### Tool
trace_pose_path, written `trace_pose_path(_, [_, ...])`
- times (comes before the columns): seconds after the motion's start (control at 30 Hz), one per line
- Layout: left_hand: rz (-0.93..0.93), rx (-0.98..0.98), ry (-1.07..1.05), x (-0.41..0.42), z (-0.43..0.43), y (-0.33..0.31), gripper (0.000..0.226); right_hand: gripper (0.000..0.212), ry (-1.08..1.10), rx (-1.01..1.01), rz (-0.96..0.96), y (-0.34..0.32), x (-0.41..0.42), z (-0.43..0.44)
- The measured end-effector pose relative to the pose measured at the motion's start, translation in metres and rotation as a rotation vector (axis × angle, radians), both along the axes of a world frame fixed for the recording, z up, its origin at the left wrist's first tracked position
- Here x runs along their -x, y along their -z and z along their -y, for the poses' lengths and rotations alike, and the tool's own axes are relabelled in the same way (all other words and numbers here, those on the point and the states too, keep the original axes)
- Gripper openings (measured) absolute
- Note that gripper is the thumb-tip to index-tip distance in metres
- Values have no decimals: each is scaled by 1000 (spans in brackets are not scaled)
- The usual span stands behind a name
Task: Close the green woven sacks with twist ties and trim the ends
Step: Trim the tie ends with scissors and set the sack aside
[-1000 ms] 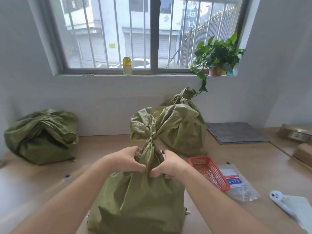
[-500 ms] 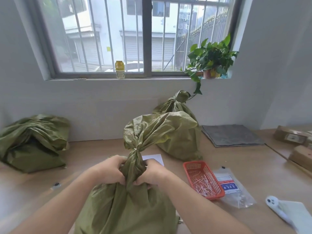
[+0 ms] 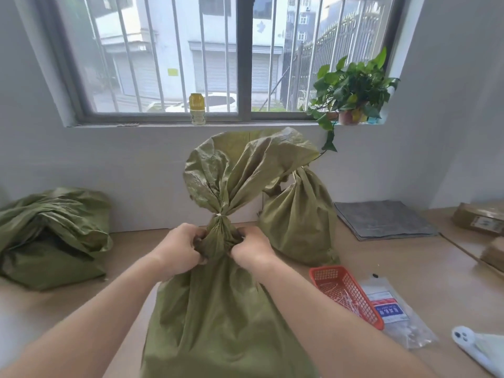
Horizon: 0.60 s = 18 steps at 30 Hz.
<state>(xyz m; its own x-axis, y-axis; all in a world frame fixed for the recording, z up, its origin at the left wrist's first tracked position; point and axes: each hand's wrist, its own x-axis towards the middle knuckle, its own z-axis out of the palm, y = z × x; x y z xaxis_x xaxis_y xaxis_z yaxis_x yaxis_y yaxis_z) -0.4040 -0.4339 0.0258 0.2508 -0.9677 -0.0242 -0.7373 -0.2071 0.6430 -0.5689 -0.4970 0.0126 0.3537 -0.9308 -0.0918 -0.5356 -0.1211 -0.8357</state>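
The green woven sack (image 3: pixel 218 309) is stood upright on the table (image 3: pixel 409 271), and its gathered neck is clenched from both sides. The left hand (image 3: pixel 180 249) is curled into the cloth on one side and the right hand (image 3: pixel 251 248) on the other, so that the bunched fabric is squeezed between the two fists.

Just above the grip, a thin white twist tie (image 3: pixel 219 214) is seen wound round the narrowest part of the neck; it is touched by neither hand. Whether its ends have been cut cannot be told. Above the tie the sack's mouth (image 3: pixel 240 165) is fanned out into two broad, crumpled lobes. Below the grip the body is spread wide and full between the forearms. The cloth is olive green, finely woven and faintly glossy, and it is drawn into tight pleats where it is held.

Beyond the right hand, a second sack (image 3: pixel 297 225) is set against the wall, its neck already cinched. Well off to the side of the left hand, a third sack (image 3: pixel 51 233) is slumped in loose folds. Nearer than the right hand and out past its forearm, a red mesh basket (image 3: pixel 327 276) holding white ties (image 3: pixel 338 291) is laid beside a clear labelled packet (image 3: pixel 392 312).
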Motion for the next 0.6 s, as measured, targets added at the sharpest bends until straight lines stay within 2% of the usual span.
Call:
trace_pose_path(0.3, [-105, 111, 6, -62, 75, -40, 30, 36, 95, 92, 56, -44, -65, 66])
trace_pose_path(0.6, [-31, 183, -78, -112, 196, -53, 27, 34, 130, 104, 199, -56, -124, 178])
